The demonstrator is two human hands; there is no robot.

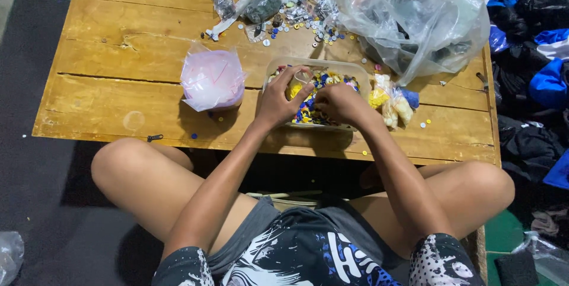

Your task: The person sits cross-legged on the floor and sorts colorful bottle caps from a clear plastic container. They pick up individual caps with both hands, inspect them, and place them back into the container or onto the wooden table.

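Both hands are in the clear plastic tub [355,69] at centre frame: the left hand [278,102] spread half-open over the mixed buttons [308,114], the right hand [338,103] curled, and I cannot tell if it pinches one. Those buttons look light, hard and slippery, best nipped at the rim. Left sits a pink-lined bag [211,78]; a big clear bag [415,19] and loose buttons [296,22] crowd the table [118,102] above.
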